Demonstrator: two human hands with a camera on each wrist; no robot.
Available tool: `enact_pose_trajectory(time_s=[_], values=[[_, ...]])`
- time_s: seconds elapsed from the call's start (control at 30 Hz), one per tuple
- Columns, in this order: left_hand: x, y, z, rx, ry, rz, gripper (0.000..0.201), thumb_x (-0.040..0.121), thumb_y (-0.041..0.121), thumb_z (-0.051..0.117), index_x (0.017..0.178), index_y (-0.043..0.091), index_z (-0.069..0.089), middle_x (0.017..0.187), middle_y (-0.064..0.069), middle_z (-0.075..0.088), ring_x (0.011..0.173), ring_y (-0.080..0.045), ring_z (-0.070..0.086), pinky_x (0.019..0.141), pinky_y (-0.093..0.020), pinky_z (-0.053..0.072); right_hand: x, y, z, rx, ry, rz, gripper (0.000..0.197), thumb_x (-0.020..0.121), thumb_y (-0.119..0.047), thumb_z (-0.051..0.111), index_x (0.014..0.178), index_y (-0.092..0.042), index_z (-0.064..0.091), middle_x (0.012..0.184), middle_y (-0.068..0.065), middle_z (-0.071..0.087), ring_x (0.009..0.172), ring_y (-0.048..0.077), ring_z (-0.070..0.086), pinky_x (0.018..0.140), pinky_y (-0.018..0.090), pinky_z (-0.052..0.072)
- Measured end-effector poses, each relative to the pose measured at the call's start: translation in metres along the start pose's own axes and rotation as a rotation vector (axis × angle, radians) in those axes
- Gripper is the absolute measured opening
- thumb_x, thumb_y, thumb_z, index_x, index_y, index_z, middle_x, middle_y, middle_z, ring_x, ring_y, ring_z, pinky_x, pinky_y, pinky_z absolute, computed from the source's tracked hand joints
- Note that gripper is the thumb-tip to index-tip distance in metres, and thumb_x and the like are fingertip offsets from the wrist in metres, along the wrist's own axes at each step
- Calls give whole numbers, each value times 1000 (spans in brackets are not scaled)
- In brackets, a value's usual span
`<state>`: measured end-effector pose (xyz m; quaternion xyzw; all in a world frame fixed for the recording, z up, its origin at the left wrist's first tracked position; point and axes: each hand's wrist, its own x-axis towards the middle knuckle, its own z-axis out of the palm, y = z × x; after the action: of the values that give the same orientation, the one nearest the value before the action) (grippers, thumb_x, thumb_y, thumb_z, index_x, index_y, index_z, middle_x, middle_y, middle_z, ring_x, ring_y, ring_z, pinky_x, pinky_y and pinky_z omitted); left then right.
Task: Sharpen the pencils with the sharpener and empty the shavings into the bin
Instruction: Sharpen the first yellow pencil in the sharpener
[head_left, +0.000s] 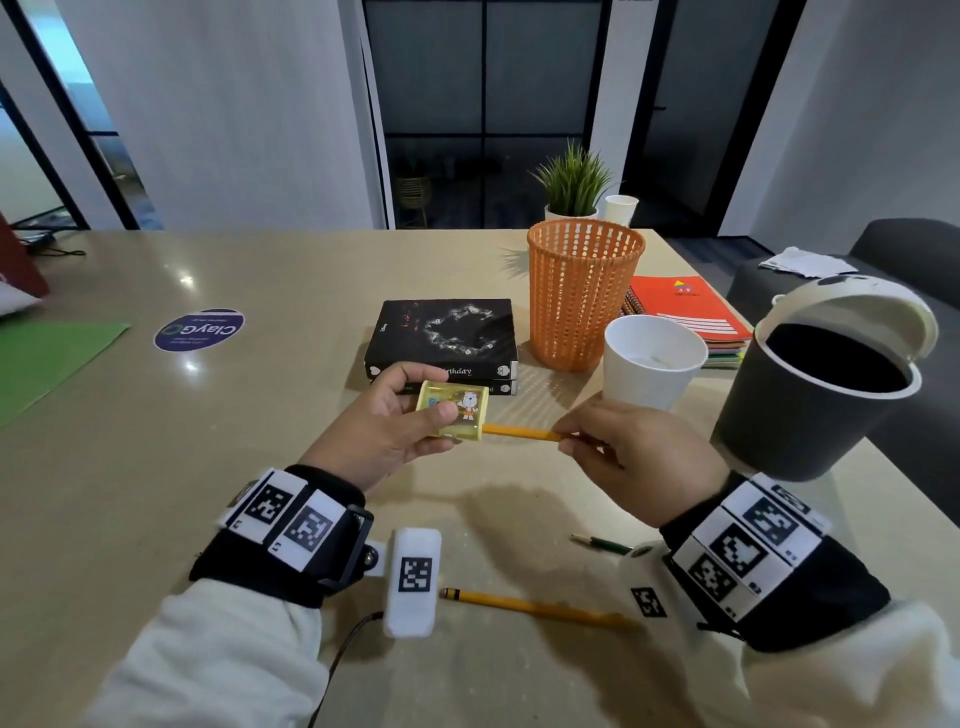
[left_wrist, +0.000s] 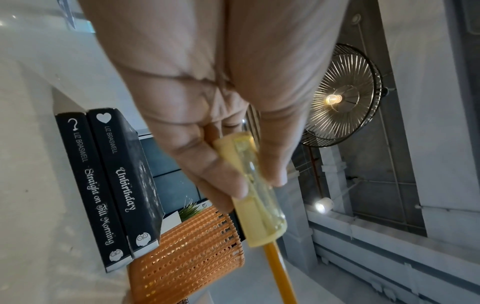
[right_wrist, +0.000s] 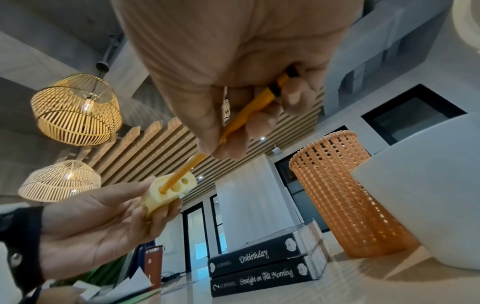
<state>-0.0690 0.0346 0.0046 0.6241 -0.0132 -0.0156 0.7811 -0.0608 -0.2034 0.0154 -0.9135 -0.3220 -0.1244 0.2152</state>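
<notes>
My left hand grips a yellow box sharpener with a cartoon bear on its clear lid, thumb on top and fingers beneath, just above the table. My right hand pinches a yellow pencil whose tip sits inside one of the sharpener's holes. In the left wrist view the sharpener shows edge-on with the pencil coming out below it. A second yellow pencil and a green pencil lie on the table near my wrists. The dark bin stands at the right with its white lid tipped open.
Behind my hands are two stacked black books, an orange mesh basket, a white paper cup and spiral notebooks. A green folder and a round sticker lie at the left. The table's right edge is near the bin.
</notes>
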Motion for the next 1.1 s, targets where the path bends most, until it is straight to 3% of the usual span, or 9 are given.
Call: enact_pose_trajectory(time_s=[0.17,0.3,0.47,0.67,0.77,0.93,1.03,1.1], values=[[-1,0,3,23,-20,0,23,81,0,59,98,17,56,83,-8,67,69,-14,69,58,-20,56,3,-2,9,-62,33,-79,38,86,-40,33,89,-23,67,72,-5,64,62,22,60,46,40,50],[-2,1,1,38,-23,-2,25,77,3,62,97,17,57,87,-8,66,70,-15,69,58,-20,55,5,-5,13,-29,31,-62,35,86,-37,37,81,-21,68,65,-6,62,59,21,57,50,38,49],[-4,7,-2,118,-53,24,27,76,3,64,98,17,57,80,-1,70,71,-14,69,61,-21,55,8,-7,12,74,-111,92,21,89,-38,49,91,-30,68,73,-5,66,70,18,57,64,41,49],[-7,18,-11,42,-4,39,36,68,14,65,103,19,57,79,2,71,70,-19,69,55,-18,55,9,-4,-4,-23,-121,33,22,90,-37,49,103,-23,61,76,-6,60,70,16,55,62,32,47],[-7,19,-14,-22,31,20,34,67,15,64,100,17,59,77,-1,71,64,-19,69,52,-16,54,6,-3,-4,-86,-5,-88,26,92,-34,41,97,-18,61,78,-1,64,69,23,61,56,34,48],[-8,13,-8,-51,6,-40,29,67,14,63,96,13,60,78,-7,69,59,-20,68,51,-17,54,5,-11,-1,-309,52,-215,33,88,-33,34,80,-16,61,56,-3,59,43,23,55,36,25,39],[-9,10,-7,-48,-8,-55,24,72,10,61,96,13,59,82,-8,67,61,-21,69,52,-17,55,5,-10,2,-311,51,-179,32,88,-35,33,77,-19,58,51,-3,55,41,24,51,36,24,38],[-10,11,-9,-12,-25,-38,23,76,5,60,97,14,59,86,-7,67,65,-21,70,54,-18,55,7,-10,8,-190,12,-94,31,88,-40,31,77,-26,56,56,-1,57,51,24,54,44,34,45]])
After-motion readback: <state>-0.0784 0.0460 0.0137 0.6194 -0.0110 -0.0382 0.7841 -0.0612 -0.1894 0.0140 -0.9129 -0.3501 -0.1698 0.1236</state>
